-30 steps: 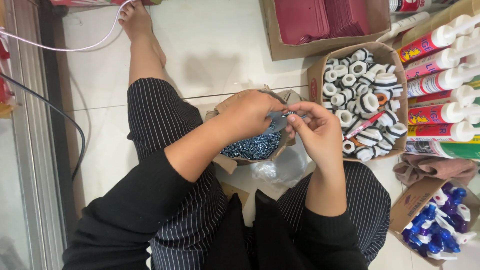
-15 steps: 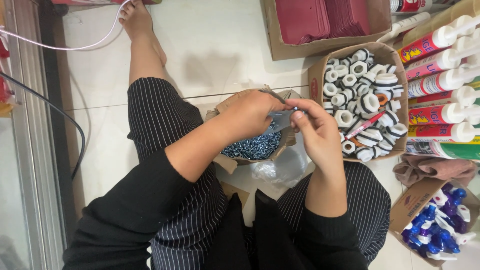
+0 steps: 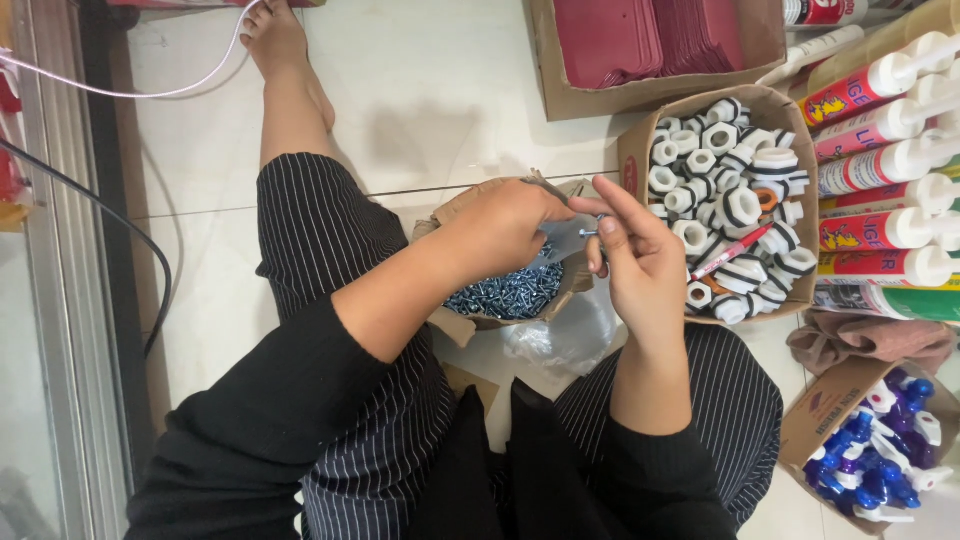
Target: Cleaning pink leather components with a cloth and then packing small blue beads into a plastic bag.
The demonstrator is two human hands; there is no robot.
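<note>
Here we see a small silver metal screw (image 3: 590, 232) pinched between the fingers of the right hand (image 3: 640, 262), just above the torn brown cardboard box (image 3: 452, 325) of dark screws. The left hand (image 3: 505, 228) pinches a small clear plastic bag (image 3: 562, 240) over this box. Right of it stands a carton (image 3: 633, 160) of white plastic nuts; behind it the pale tile floor (image 3: 440, 90) lies open.

Shiny metal screws (image 3: 505, 295) fill a torn brown cardboard box (image 3: 455, 325). Beside it lies a clear, crinkled plastic bag (image 3: 565, 335). Right, white plastic nuts (image 3: 725, 205) look smooth; the floor (image 3: 440, 90) tiles are glossy.
</note>
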